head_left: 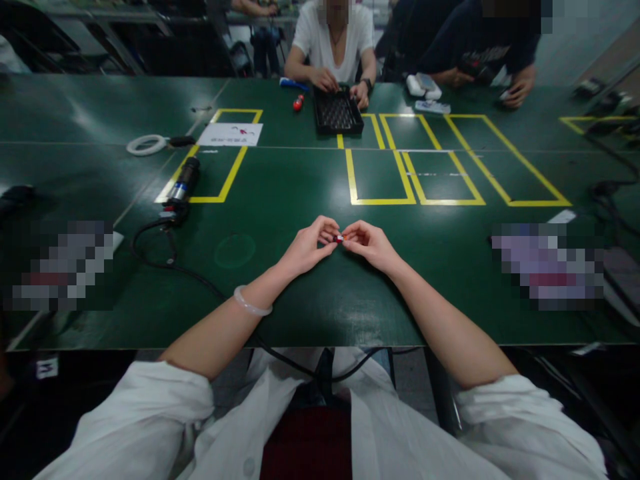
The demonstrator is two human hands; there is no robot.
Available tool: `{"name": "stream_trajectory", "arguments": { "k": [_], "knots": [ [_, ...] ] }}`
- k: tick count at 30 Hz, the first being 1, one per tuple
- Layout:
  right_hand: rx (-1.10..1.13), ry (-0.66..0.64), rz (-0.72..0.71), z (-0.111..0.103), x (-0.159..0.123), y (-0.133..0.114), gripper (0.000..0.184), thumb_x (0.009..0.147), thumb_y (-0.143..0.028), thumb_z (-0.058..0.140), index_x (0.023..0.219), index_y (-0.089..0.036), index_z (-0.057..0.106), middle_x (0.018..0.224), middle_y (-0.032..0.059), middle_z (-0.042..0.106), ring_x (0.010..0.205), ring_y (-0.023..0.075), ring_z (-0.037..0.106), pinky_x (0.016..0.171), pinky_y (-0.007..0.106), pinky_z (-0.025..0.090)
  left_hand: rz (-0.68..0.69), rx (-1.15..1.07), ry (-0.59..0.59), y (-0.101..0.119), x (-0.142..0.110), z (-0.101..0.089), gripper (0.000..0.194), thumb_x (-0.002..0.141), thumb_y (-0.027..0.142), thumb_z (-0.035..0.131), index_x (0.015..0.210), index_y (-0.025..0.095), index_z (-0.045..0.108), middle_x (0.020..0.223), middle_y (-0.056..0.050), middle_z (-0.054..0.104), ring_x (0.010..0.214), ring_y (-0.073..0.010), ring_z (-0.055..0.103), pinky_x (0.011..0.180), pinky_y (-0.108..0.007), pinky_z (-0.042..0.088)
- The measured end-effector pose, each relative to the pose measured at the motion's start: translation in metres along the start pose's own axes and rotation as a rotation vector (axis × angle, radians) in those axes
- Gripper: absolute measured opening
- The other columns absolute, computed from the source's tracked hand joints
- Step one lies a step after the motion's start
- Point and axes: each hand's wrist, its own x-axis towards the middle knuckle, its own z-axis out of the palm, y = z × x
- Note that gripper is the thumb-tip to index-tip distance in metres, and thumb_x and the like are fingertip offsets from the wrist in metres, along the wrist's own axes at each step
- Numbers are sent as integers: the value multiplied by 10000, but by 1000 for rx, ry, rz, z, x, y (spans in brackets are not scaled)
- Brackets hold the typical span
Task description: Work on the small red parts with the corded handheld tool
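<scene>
My left hand point(315, 245) and my right hand point(369, 241) meet over the green table, near its front half. Between their fingertips is a small red, white and dark piece point(340, 239), too small to name. The left thumb and fingers pinch it from one side. On the other side the right fingertips close on it, with a bit of orange showing there. A pale bangle point(251, 301) circles my left wrist.
A black cylindrical electric tool point(184, 180) with a cable lies to the left, near a white ring point(146, 145) and a paper sheet point(231, 134). Yellow tape point(384, 201) marks rectangles. Across the table, a person handles a black tray point(339, 127); another sits at right.
</scene>
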Motion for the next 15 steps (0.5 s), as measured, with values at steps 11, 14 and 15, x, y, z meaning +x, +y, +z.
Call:
{"name": "stream_trajectory", "arguments": {
  "k": [11,14,15],
  "knots": [
    [-64,-35,1,-2,1,2,295,780,-388,735,950,-181,609,811,14,652,668,115,571,649,267,482,-107,189,42,-3,4,-77,337,862,234,536,1189,167,582,1195,-105,651,1057,-209,636,953,-363,492],
    [-73,-37,-5,-2,0,1,280,787,-377,731,947,-180,612,810,14,651,676,117,572,650,267,483,-238,526,47,-25,-3,-130,434,882,348,566,1278,170,561,1296,-117,589,1169,-257,566,1016,-399,453],
    [-78,-38,-6,-2,0,1,278,789,-379,729,946,-181,613,808,13,651,676,117,571,648,266,483,-291,649,58,-35,-7,-149,479,885,358,570,1315,150,540,1323,-133,566,1208,-275,530,1048,-418,427]
  ]
}}
